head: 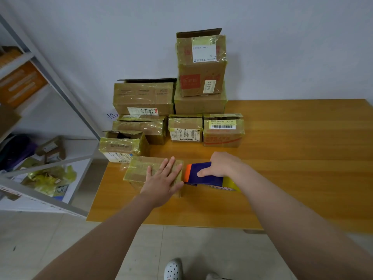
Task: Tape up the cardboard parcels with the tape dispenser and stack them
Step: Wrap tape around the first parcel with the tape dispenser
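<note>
In the head view the left hand (163, 177) lies flat, fingers spread, on a taped parcel (141, 170) at the table's (292, 168) near left corner. Just beside it, the right hand (221, 164) curls its fingers round the blue tape dispenser (198, 174), whose orange end touches the parcel's right edge; more parcels (181, 110) are piled by the wall

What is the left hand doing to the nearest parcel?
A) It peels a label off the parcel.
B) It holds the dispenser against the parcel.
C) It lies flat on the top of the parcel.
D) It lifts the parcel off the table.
C: the left hand lies flat on top of the parcel with straight, spread fingers, and the right hand grips the dispenser beside it.
</note>
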